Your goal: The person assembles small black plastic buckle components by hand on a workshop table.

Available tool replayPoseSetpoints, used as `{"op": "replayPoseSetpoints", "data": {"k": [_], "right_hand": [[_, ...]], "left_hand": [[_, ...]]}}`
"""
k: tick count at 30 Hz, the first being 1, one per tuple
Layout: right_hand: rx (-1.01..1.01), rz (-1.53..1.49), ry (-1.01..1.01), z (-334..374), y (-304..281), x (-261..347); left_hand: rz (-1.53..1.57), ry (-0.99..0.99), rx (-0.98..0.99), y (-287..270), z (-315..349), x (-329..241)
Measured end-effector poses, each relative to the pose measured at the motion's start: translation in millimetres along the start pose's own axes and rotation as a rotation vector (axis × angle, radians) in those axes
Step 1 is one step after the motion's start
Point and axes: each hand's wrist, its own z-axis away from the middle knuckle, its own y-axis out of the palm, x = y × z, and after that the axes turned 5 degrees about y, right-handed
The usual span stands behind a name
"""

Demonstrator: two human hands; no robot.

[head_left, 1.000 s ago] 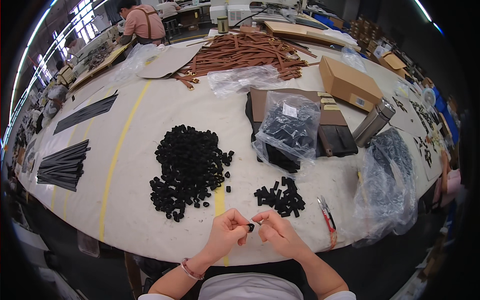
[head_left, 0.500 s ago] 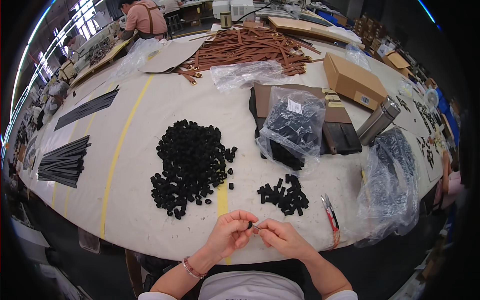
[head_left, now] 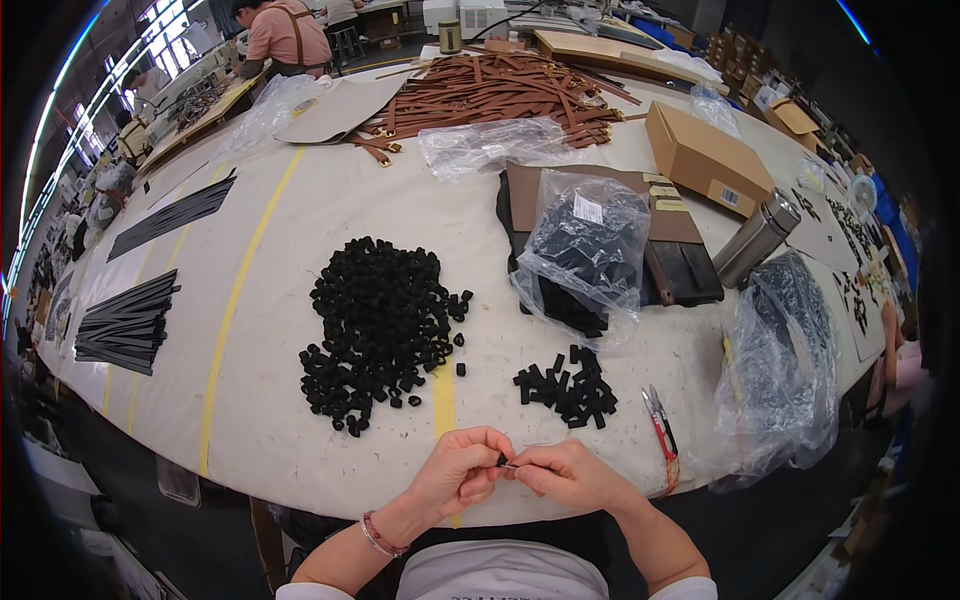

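Observation:
At the near table edge my left hand [head_left: 458,472] and my right hand [head_left: 568,476] meet fingertip to fingertip around a small black piece [head_left: 502,461], each pinching one end of it. Just beyond my right hand lies a small heap of black pieces [head_left: 566,388]. A much larger pile of the same black pieces [head_left: 379,330] spreads out further back, to the left of centre. Red-handled snips [head_left: 661,428] lie to the right of my right hand.
A clear bag of black parts [head_left: 583,250] rests on dark folded material; a metal flask [head_left: 756,238] and cardboard box [head_left: 704,158] stand right. A crumpled plastic bag [head_left: 783,375] hangs at the right edge. Brown straps [head_left: 500,92] lie far back, black strips [head_left: 125,322] left. A person [head_left: 285,35] works beyond.
Both hands stay together at the table edge, their fingers shifting slightly around the small black piece. The piles have not moved.

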Motion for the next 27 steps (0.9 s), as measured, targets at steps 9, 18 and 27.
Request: {"op": "replayPoseSetpoints", "data": {"k": [9,18,27], "right_hand": [[0.112,0.030,-0.015,-3,-8,-1],[0.060,0.111,-0.067,1,-8,2],[0.204,-0.008,0.012,0,-11,2]], "left_hand": [[-0.110,-0.004,-0.023,3,2,1],[-0.248,0.058,-0.029,3,2,3],[-0.185,-0.016,0.060,-1,2,2]]}}
